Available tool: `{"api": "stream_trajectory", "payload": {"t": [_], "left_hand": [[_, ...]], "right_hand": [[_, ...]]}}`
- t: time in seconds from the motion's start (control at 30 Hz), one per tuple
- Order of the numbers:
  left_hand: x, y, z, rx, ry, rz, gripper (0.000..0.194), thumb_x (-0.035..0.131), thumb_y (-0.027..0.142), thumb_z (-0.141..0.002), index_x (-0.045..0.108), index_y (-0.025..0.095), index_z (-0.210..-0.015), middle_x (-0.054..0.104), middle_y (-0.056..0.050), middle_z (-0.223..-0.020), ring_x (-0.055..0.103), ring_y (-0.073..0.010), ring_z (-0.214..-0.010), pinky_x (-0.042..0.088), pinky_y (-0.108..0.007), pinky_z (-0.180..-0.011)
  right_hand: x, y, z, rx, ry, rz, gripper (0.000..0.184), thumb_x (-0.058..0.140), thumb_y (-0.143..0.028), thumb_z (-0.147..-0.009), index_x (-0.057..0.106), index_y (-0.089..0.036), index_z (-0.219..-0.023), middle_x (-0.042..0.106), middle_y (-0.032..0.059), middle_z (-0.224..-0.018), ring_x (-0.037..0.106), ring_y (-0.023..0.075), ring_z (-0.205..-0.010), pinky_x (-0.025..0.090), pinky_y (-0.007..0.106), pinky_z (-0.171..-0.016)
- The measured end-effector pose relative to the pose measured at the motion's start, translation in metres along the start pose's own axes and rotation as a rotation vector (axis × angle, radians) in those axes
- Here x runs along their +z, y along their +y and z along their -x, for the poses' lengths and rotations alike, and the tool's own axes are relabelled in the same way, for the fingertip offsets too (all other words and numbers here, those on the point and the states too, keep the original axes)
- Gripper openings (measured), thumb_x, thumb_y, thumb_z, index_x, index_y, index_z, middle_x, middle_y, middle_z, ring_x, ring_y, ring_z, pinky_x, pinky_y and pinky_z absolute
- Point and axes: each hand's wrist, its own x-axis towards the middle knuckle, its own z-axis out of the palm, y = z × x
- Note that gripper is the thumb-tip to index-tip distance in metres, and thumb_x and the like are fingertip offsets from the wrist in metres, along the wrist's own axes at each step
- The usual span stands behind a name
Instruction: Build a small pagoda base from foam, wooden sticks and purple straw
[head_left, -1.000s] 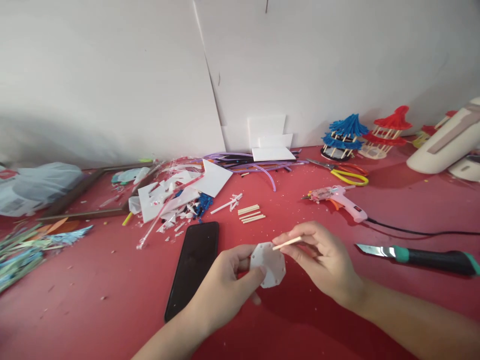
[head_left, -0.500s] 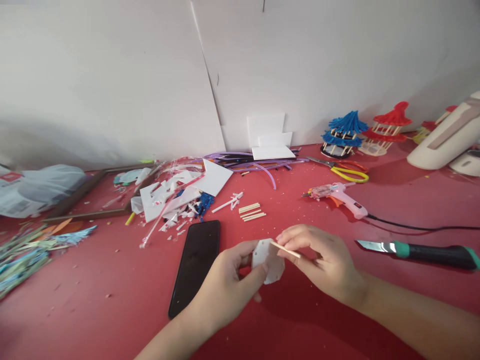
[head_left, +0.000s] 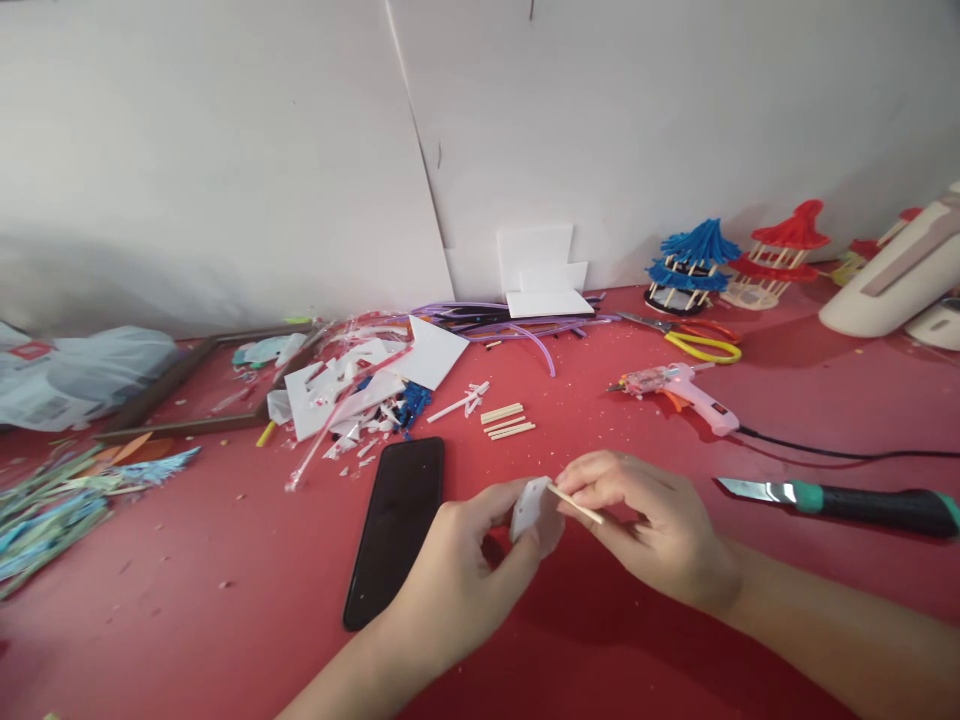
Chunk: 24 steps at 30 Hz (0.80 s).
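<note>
My left hand [head_left: 480, 570] is closed on a small white board piece [head_left: 534, 512] with cut corners and small holes or marks near its edge. Between the thumb and fingers of my right hand [head_left: 645, 525] is a short thin wooden stick [head_left: 576, 503]. The stick's far end meets the upper right edge of the piece; whether it sits in a hole I cannot tell. A small group of similar sticks [head_left: 508, 420] lies on the red table beyond my hands. A black phone [head_left: 395, 530] lies just left of my left hand.
To the right lie a utility knife [head_left: 840, 503], a pink glue gun [head_left: 679, 388] with its cord, and yellow-handled scissors [head_left: 701, 345]. Blue [head_left: 691, 268] and red [head_left: 780, 255] small pagoda models stand behind. White scraps [head_left: 352, 385] and a brown frame [head_left: 180, 430] are at the left.
The white piece has turned in my left hand and now shows more edge-on. My right hand keeps the stick at its edge. The whole view has shifted slightly.
</note>
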Motion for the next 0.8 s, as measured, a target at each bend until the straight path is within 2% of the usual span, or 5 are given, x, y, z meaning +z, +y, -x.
{"api": "stream_trajectory", "payload": {"t": [0.23,0.33,0.47,0.63,0.8], "left_hand": [[-0.002,-0.006,-0.003,-0.009,0.015,-0.053,0.027,0.050,0.021,-0.083,0.069,0.017,-0.100,0.069,-0.001,-0.076,0.059,-0.0134,-0.065,0.045,-0.020,-0.058],[-0.005,-0.011,-0.008,-0.066,0.071,-0.072,0.030,0.049,0.018,-0.083,0.067,0.018,-0.107,0.070,-0.001,-0.083,0.062,-0.0148,-0.071,0.046,-0.022,-0.062],[-0.008,-0.013,-0.009,-0.084,0.126,-0.031,0.032,0.050,0.023,-0.087,0.062,0.019,-0.116,0.071,-0.003,-0.091,0.063,-0.0169,-0.079,0.046,-0.021,-0.061],[-0.006,-0.010,-0.004,-0.076,0.114,-0.030,0.032,0.049,0.030,-0.090,0.060,0.020,-0.118,0.071,-0.002,-0.092,0.060,-0.0129,-0.065,0.044,-0.020,-0.054],[-0.003,-0.009,-0.003,0.011,0.103,-0.133,0.031,0.047,0.024,-0.091,0.060,0.024,-0.119,0.070,-0.002,-0.101,0.065,-0.0135,-0.078,0.049,-0.019,-0.064]], "right_hand": [[-0.002,-0.002,0.001,0.025,-0.002,-0.001,0.019,0.060,-0.010,-0.085,0.059,-0.027,-0.093,0.071,0.0043,-0.097,0.069,0.0176,-0.095,0.059,0.031,-0.078],[-0.007,-0.008,0.001,-0.073,-0.077,-0.033,0.029,0.059,-0.008,-0.085,0.055,-0.030,-0.104,0.069,0.0051,-0.108,0.066,0.0197,-0.104,0.058,0.037,-0.085],[-0.006,-0.010,-0.001,-0.144,-0.159,0.008,0.041,0.058,-0.007,-0.086,0.052,-0.028,-0.121,0.069,0.0043,-0.089,0.065,0.0167,-0.082,0.058,0.032,-0.073],[0.003,-0.003,0.000,0.014,-0.079,0.141,0.032,0.054,-0.013,-0.090,0.055,-0.020,-0.121,0.066,0.0045,-0.082,0.062,0.0140,-0.071,0.054,0.026,-0.064],[0.005,-0.007,-0.002,0.212,-0.048,0.129,0.003,0.062,-0.020,-0.086,0.061,-0.023,-0.088,0.069,-0.0019,-0.074,0.063,0.0094,-0.062,0.049,0.019,-0.057]]}}
